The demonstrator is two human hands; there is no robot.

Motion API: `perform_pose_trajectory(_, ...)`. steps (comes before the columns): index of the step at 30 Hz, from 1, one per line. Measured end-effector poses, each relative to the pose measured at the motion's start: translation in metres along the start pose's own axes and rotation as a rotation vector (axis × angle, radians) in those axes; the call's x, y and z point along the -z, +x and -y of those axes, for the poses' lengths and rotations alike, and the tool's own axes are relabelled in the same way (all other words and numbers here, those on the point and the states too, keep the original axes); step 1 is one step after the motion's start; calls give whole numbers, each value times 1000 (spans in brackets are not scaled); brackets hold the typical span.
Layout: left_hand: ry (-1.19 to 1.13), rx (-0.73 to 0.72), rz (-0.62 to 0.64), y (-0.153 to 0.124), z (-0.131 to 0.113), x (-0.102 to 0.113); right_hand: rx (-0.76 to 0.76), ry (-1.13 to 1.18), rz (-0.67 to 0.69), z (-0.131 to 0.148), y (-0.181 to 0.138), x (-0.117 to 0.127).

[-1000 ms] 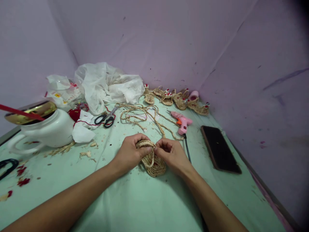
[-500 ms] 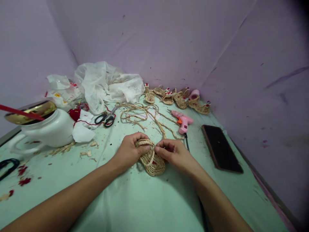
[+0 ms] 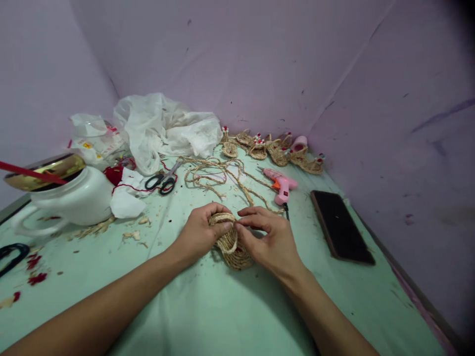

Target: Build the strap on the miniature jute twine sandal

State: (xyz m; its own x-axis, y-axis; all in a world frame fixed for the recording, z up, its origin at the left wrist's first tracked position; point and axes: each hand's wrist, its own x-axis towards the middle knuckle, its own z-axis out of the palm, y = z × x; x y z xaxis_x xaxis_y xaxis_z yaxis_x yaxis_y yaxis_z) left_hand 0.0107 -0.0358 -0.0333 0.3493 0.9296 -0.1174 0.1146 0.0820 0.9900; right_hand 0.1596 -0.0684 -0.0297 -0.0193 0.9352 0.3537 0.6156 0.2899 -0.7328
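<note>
Near the middle of the table I have a small slipper (image 3: 238, 258) coiled from straw-coloured braided rope, with a rope strap looping over it. My left hand (image 3: 203, 227) grips its upper end, thumb on the near side and fingers behind. At the strap's right side, thumb and index finger of my right hand (image 3: 272, 240) pinch the edge, while the other fingers are raised. My right hand hides part of the sole. Loose braided rope (image 3: 237, 183) trails on the table just beyond my hands.
A pink glue gun (image 3: 281, 184) and a phone (image 3: 342, 227) lie to the right. Several small rope slippers (image 3: 277, 152) line the back wall. Black-handled scissors (image 3: 163, 182), a white plastic bag (image 3: 166, 131) and a white mug-like pot (image 3: 79, 200) stand or lie left.
My right hand has shifted slightly left and turned over the slipper, covering more of its sole. The left hand keeps its grip in nearly the same place.
</note>
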Motion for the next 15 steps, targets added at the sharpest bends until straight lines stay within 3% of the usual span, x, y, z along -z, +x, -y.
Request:
perform_pose_trajectory(4, 23, -22, 13, 0, 1, 0, -1, -111, -3, 3, -3, -3)
perform_pose_trajectory(11, 25, -21, 3, 1, 2, 1, 14, -310, 173, 7, 0, 3)
perform_pose_trajectory(15, 36, -52, 45, 0, 2, 2, 47, -184, 180, 3, 2, 6)
